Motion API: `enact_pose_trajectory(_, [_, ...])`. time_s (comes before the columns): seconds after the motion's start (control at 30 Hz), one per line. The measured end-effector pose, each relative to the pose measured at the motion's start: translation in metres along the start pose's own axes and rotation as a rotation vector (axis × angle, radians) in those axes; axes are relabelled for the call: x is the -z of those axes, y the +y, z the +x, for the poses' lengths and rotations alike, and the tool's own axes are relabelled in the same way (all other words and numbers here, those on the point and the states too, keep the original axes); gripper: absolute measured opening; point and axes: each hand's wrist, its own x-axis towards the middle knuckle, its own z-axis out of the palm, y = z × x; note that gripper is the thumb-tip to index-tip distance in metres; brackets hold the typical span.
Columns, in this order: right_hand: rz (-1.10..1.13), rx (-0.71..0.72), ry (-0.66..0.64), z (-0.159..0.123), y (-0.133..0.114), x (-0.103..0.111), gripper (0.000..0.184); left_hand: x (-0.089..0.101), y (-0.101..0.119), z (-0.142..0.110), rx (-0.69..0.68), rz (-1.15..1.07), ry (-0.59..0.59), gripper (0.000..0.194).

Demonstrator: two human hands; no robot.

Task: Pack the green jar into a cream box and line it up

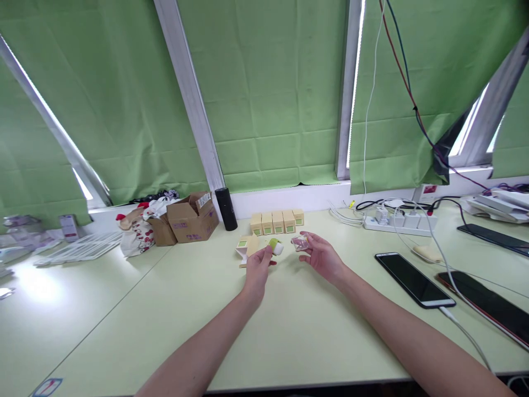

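My left hand (258, 268) is closed in a pinch on a small green and white cylindrical item (275, 246), held just above the pale green table (289, 325). An opened small beige box (247, 247) with a green label lies just left of that hand. My right hand (321, 255) grips a small clear plastic piece (300, 242) between thumb and fingers, a short way to the right of the green item. Behind both hands, a row of several small closed beige boxes (276, 221) with green labels stands near the window sill.
A black cylinder (226, 208) and open brown cartons (192, 216) stand at the back left, beside a printed bag (134, 234). A white power strip (399, 221) with cables sits at the back right. Two dark phones (414, 279) lie on the right, one on a charging cable.
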Motion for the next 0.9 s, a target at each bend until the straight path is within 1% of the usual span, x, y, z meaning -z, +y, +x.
enact_pose_trajectory(0.1, [0.049, -0.053, -0.054, -0.005, 0.004, -0.007, 0.04, 0.0, 0.0, 0.0, -0.004, -0.013, -0.003, 0.066])
enact_pose_trajectory(0.23, [0.072, -0.07, -0.073, -0.007, 0.007, -0.01, 0.038, 0.0, -0.001, 0.001, -0.006, -0.022, 0.004, 0.066])
enact_pose_trajectory(0.43, [0.062, -0.078, -0.012, -0.011, 0.004, -0.015, 0.044, 0.0, 0.0, 0.0, -0.006, -0.024, 0.007, 0.064])
enact_pose_trajectory(0.57, [0.025, -0.046, 0.012, -0.015, 0.002, -0.021, 0.048, 0.0, -0.002, 0.001, -0.016, -0.01, 0.006, 0.065])
enact_pose_trajectory(0.67, [0.007, -0.022, 0.007, -0.017, 0.002, -0.024, 0.048, 0.0, -0.003, 0.002, -0.02, -0.003, 0.024, 0.066])
enact_pose_trajectory(0.9, [0.021, -0.016, -0.043, -0.013, 0.006, -0.02, 0.036, 0.001, -0.004, 0.003, -0.022, 0.001, 0.064, 0.062])
